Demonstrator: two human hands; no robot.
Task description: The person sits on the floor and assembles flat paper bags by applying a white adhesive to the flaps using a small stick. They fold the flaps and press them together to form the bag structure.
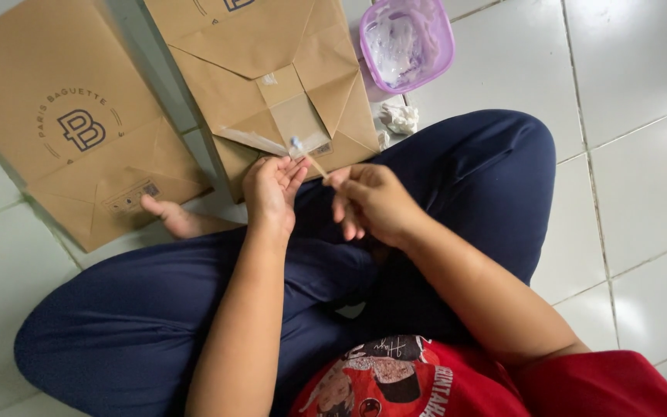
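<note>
I sit cross-legged on a tiled floor in dark blue trousers. My right hand [368, 201] pinches a thin wooden stick [314, 163] whose tip carries a blob of whitish paste. That tip hovers over the folded bottom flap of a brown paper bag [272, 73] lying flat in front of me. My left hand [272, 189] is held beside the stick, fingers loosely curled and apart, its fingertips at the bag's near edge. A strip of clear film or glue shine runs along the bag's flap.
A second flat brown paper bag [71, 116] lies at the left, with my bare foot [175, 220] touching its corner. A purple plastic tub [407, 40] of white paste stands at the top. Crumpled white tissue [400, 118] lies beside my knee.
</note>
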